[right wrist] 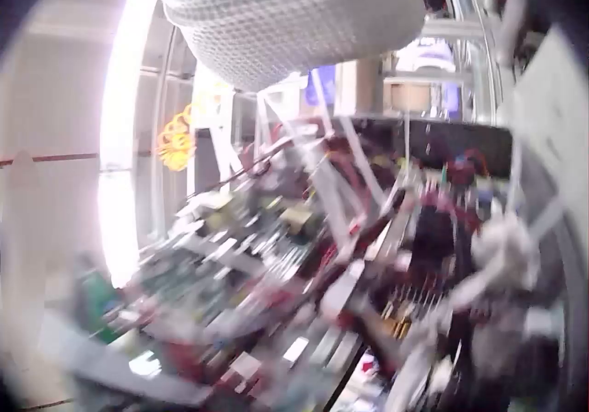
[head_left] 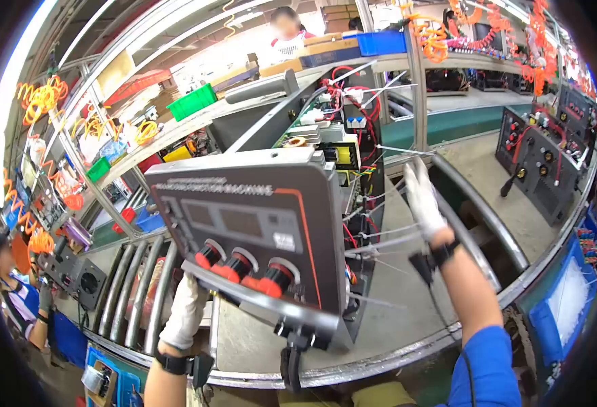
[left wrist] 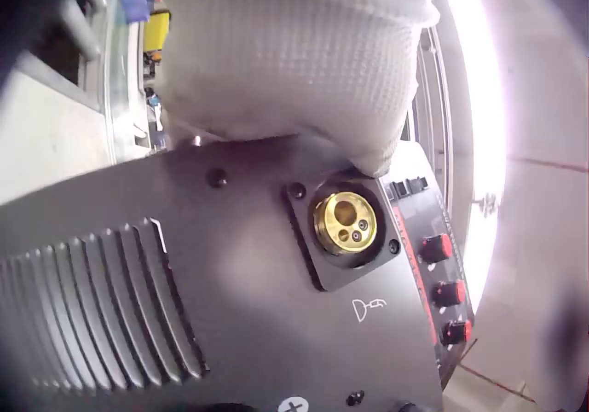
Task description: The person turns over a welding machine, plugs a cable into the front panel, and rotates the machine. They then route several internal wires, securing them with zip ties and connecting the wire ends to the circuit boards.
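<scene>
A dark welding machine with red-and-black knobs stands tilted, its side open on wiring and circuit boards. My gloved left hand grips the lower left edge of its front; the fingertips are hidden behind the panel. In the left wrist view that glove lies against the casing beside a brass socket. Beside the open side my gloved right hand is raised, its fingers straight, near long white cable ties. Boards and wires are blurred below the right glove in the right wrist view.
Metal rollers run to the left and another roller lies at right. Dark panels with parts stand on the right of the bench. A green bin sits on the rear shelf. Another person is at far left.
</scene>
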`<state>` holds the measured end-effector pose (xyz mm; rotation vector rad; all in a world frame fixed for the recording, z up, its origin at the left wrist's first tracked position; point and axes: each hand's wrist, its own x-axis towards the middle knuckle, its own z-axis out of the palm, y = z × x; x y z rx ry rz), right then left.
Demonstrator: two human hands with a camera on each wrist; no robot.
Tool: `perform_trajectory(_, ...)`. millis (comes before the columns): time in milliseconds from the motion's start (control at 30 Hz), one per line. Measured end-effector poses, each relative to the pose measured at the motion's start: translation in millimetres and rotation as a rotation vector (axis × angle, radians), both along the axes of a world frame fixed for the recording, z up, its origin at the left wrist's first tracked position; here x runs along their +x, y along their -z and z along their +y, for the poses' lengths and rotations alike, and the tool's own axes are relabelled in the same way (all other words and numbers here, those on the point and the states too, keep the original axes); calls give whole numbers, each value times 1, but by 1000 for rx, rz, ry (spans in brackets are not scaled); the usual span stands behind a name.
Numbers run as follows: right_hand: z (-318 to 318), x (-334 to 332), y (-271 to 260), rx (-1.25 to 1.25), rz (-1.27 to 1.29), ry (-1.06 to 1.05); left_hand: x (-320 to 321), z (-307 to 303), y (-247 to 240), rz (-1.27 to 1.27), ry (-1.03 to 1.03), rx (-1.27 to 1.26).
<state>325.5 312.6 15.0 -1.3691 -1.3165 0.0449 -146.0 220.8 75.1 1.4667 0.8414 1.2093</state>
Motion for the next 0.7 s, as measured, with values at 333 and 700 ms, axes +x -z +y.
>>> perform_trajectory(333, -210, -195, 19, 293, 264, -290, 40, -54, 3, -126, 4, 171)
perform_trajectory(700, -113, -6, 75, -116, 368, -578, 156, -176, 7, 215, -303, 131)
